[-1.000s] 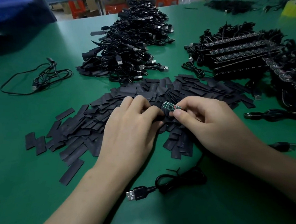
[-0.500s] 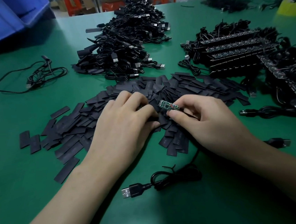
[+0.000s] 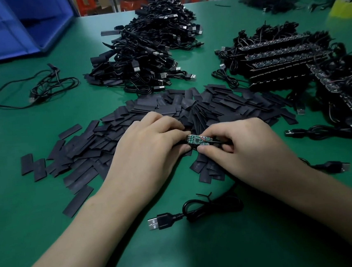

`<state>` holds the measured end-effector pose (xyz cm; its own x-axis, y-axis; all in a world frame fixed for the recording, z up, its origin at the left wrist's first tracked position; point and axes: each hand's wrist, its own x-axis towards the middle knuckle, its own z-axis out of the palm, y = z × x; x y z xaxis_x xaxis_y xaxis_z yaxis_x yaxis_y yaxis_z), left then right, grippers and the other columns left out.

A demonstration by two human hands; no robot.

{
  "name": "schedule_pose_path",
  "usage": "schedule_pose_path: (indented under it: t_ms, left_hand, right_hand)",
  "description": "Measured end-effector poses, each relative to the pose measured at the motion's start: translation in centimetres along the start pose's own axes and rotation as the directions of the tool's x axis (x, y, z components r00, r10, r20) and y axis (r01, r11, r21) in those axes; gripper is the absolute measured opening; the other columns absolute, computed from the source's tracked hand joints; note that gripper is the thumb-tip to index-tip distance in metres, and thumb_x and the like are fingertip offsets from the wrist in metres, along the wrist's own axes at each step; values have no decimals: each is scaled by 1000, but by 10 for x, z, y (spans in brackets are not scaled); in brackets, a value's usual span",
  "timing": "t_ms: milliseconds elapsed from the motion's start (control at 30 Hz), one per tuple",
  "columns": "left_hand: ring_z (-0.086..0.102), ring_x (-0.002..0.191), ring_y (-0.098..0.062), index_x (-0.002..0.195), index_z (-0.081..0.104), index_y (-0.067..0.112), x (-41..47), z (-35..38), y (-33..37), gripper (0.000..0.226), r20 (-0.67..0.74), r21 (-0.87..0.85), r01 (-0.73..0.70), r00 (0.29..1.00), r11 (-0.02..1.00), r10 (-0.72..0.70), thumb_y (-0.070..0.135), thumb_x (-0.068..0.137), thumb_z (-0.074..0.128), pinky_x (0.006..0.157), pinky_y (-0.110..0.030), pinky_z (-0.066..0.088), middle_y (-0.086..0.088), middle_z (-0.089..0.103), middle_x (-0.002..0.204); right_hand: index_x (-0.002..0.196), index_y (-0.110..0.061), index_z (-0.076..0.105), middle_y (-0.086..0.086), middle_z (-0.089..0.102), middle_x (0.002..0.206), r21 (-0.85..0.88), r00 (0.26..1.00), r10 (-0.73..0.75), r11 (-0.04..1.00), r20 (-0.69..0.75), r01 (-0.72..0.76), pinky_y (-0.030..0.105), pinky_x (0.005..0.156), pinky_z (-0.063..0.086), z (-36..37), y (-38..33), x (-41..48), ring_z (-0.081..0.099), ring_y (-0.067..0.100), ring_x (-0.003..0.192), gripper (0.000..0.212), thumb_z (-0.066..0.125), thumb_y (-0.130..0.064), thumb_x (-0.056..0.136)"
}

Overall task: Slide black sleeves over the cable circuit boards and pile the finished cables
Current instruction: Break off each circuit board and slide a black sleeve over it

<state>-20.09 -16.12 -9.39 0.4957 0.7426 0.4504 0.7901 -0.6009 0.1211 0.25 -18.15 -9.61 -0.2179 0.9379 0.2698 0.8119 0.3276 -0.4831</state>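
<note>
At the middle of the green desk (image 3: 39, 221), both hands meet over the heap. The right hand (image 3: 243, 148) has the circuit board (image 3: 199, 140) pinched between thumb and forefinger. It is a slim green strip with a row of pale solder dots at its left end, a dark chip in the middle and a thin red wire at its right end. Any print on it is too small to read.

The left hand (image 3: 148, 149), fingers curled, nips a black sleeve (image 3: 186, 142) right at the board's left tip. Most of the green is bare, and how far the tip has gone in I cannot tell.

Under and around both hands lie the loose sleeves (image 3: 111, 137), flat matt black rectangles fanned wide across the desk. Nearer the person lies a cable (image 3: 212, 207), a glossy black coil bound with a twist tie. It ends in a plug (image 3: 157, 221) with a shiny metal shell, flat on the desk.

Farther back rises a tall pile of cables (image 3: 147, 50), black tangles with silver plug tips poking out. On the right sit rows of boards (image 3: 281, 58), stacked in long dark bars with leads trailing. At the far left corner is a blue bin (image 3: 10, 26) of smooth plastic.
</note>
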Motion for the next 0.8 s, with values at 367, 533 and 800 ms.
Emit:
schedule_pose_path:
  t_ms: [367,533,800]
  left_hand:
    - [65,89,-22,100,80,21,-5,-4,-1,15,-168,-25,21,986,999,-25,31,96,69,73,-38,53,7,73,94]
    - [67,79,-1,96,81,23,-7,-2,-1,8,-187,-495,216,919,842,-346,24,93,73,72,-16,48,15,74,84]
    - [72,81,-5,102,77,24,-8,-4,7,12,-101,-695,161,943,701,-316,18,92,74,77,-15,51,11,76,87]
  right_hand:
    - [85,-34,67,-20,56,56,68,994,53,997,-91,-47,21,52,34,-3,-2,0,55,-3,58,14,66,-47,90]
    - [96,-32,71,-16,65,68,259,982,52,966,-180,-4,35,67,60,-4,-4,-1,62,-1,64,17,71,-47,87]
    - [83,-23,71,5,66,67,376,994,66,926,-92,-27,37,58,52,-6,-6,1,60,19,56,16,72,-37,90]
